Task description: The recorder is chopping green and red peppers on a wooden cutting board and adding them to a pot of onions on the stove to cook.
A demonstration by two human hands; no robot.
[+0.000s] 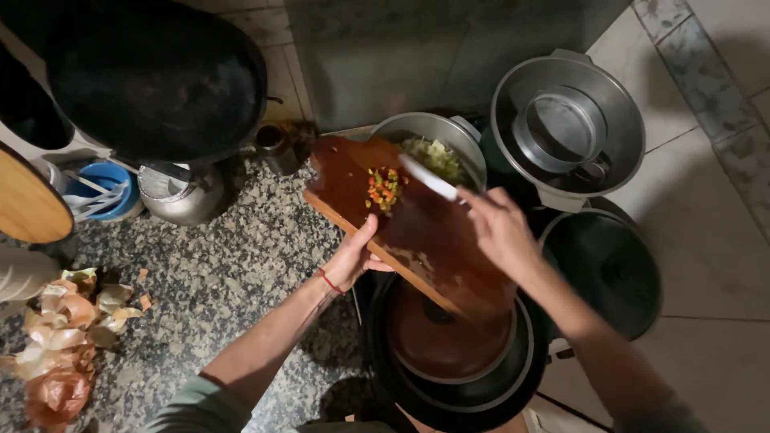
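- Now my left hand [353, 255] grips the near long edge of the board [409, 228], thumb on top and fingers curled underneath, holding it off the counter [216, 273] and tilted.
- My right hand [501, 232] is closed around the handle of a knife [429, 178]; its pale blade reaches up and to the left from my knuckles and lies across the board's far part.
- Just left of the blade tip sits a small heap of chopped bits [383, 189], orange, green and yellow, on the board's upper end.
- That upper end hangs over the rim of a metal pot [461, 136], which lies beyond both hands; pale shredded cabbage [437, 159] shows inside it, right behind the blade.
- Below my right hand, under the board's lower end, a dark pan holds a brown lid [449, 341].
- Right of my right hand sits a dark round lid [609, 269], and farther beyond it a big steel pot with a smaller pot [561, 128] nested inside.
- Well to the left of my left hand, onion skins [64, 337] are piled on the speckled counter.
- Beyond my left hand, at the counter's back, a black wok [152, 80] rests over a kettle [180, 192], with a blue cup [104, 186] beside it.
- A red thread [329, 281] circles my left wrist.
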